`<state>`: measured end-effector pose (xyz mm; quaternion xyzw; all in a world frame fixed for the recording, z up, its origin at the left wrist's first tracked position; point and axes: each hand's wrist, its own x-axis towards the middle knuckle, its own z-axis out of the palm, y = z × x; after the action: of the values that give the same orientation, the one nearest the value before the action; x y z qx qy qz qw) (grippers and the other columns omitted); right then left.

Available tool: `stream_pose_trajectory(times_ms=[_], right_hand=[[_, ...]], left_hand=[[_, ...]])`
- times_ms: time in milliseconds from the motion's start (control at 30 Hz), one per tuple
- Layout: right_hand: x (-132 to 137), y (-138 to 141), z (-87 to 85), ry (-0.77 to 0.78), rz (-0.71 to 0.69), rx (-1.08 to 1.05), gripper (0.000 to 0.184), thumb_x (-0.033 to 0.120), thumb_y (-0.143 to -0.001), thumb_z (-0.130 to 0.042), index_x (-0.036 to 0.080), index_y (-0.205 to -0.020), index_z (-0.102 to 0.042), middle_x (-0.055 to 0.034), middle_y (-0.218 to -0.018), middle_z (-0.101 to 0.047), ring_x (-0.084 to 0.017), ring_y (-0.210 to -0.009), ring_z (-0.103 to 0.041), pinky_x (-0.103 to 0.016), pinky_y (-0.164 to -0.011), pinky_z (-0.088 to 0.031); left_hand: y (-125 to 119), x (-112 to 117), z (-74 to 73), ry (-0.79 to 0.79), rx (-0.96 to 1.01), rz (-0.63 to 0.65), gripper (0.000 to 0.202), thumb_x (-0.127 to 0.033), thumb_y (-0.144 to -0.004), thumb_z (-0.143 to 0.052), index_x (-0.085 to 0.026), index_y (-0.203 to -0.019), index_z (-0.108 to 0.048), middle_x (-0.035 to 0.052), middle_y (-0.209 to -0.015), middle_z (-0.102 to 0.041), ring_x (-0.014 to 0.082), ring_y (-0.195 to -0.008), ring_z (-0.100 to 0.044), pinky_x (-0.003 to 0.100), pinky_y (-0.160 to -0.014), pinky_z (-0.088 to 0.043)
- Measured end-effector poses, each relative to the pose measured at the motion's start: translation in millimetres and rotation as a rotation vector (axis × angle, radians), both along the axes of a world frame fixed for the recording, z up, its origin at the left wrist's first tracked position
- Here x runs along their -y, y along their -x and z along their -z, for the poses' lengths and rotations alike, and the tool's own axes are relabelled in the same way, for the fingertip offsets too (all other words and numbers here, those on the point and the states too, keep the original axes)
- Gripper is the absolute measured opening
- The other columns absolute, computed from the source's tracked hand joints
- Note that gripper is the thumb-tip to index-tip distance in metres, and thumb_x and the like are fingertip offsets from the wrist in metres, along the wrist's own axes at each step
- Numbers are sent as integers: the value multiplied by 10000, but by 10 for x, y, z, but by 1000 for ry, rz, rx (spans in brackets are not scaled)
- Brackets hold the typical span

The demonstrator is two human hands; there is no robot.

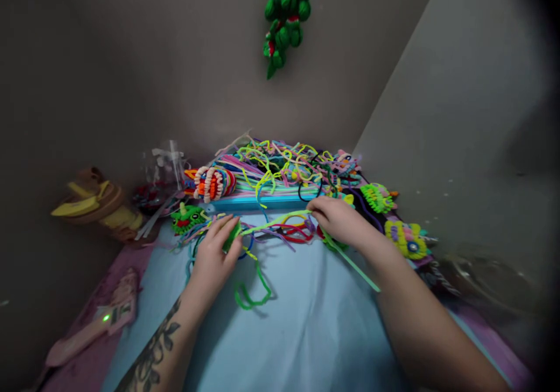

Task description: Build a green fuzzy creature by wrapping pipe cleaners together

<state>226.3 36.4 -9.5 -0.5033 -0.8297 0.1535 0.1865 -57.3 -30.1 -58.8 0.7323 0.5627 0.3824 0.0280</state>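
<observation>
My left hand (216,251) is closed around a small green pipe-cleaner piece (231,237), most of it hidden by the fingers. From there a light green pipe cleaner (277,221) stretches across to my right hand (336,220), which pinches it between thumb and fingertips. Its free end (356,268) slants down past the right wrist to the cloth. Below the left hand, a darker green strand (266,291) curls over the light blue cloth (289,345). Red-handled scissors (300,234) lie just beyond, between the two hands.
A heap of coloured pipe cleaners (275,167) fills the back, behind a blue tray edge (262,203). Finished fuzzy figures (188,220) sit at both sides. A pink glue gun (98,328) with a green light lies left, below a brown-yellow pot (102,205). A green braid (286,21) hangs above.
</observation>
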Motion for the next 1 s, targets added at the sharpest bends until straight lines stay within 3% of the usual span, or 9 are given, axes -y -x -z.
stream_pose_trajectory(times_ms=[133,233,433,533,633,733,867,933,1000], right_hand=[[53,64,-45,33,82,-396,155,190,-847,-431,181,-941,-554,-14,-793,-574,-133,-630,-554,-252,-608,-439],[98,46,-102,56,65,-522,158,253,-840,-481,196,-972,-545,7,-797,-541,-111,-592,-510,-228,-547,-407],[113,-31,-141,222,-106,-164,232,222,-816,-537,181,-1036,-597,-9,-796,-642,-127,-626,-563,-226,-579,-409],[78,-97,-120,251,-86,18,243,201,-825,-521,181,-1043,-625,-3,-705,-662,-147,-622,-590,-231,-585,-405],[32,-210,-105,229,-23,103,229,166,-811,-510,188,-977,-667,-25,-765,-706,-167,-701,-635,-239,-640,-428],[-9,-317,-125,151,13,92,218,152,-814,-480,184,-841,-694,-44,-869,-726,-182,-805,-651,-251,-714,-443],[-7,-258,-167,99,5,-65,233,260,-856,-476,179,-838,-694,-41,-848,-719,-179,-788,-643,-259,-706,-449],[55,-100,-153,167,-73,-139,235,274,-858,-484,171,-852,-695,-41,-829,-708,-170,-765,-635,-251,-682,-447],[174,134,-95,336,-194,-234,218,280,-842,-530,161,-932,-689,-34,-814,-692,-150,-722,-620,-230,-637,-445]], left_hand=[[20,-5,9,6,-18,-29,361,-310,-877,-516,-143,-1177,-625,140,-1243,-617,264,-1174,-570,436,-1033,-443],[57,-3,-23,-21,-34,-77,360,-307,-884,-506,-161,-1196,-610,133,-1255,-603,257,-1164,-572,418,-997,-470],[186,-1,-113,-139,-151,-205,401,-288,-888,-510,-149,-1260,-560,163,-1307,-548,279,-1195,-531,431,-1022,-435],[251,-17,-124,-160,-211,-238,406,-281,-885,-514,-150,-1266,-559,169,-1319,-536,293,-1201,-521,436,-1028,-424],[305,-40,-128,-178,-209,-259,396,-277,-885,-510,-133,-1248,-576,178,-1305,-545,296,-1192,-528,434,-1026,-425],[325,-50,-143,-191,-133,-293,389,-285,-882,-520,-133,-1234,-585,170,-1281,-566,282,-1179,-542,421,-1016,-436],[256,-29,-173,-188,-23,-243,385,-305,-871,-554,-148,-1219,-595,144,-1232,-607,251,-1152,-569,389,-997,-453],[203,-6,-190,-209,22,-206,387,-300,-865,-570,-144,-1218,-596,140,-1224,-615,239,-1151,-572,375,-1001,-449],[163,20,-207,-238,64,-203,394,-287,-860,-582,-143,-1226,-591,139,-1233,-613,233,-1164,-565,371,-1015,-438]])
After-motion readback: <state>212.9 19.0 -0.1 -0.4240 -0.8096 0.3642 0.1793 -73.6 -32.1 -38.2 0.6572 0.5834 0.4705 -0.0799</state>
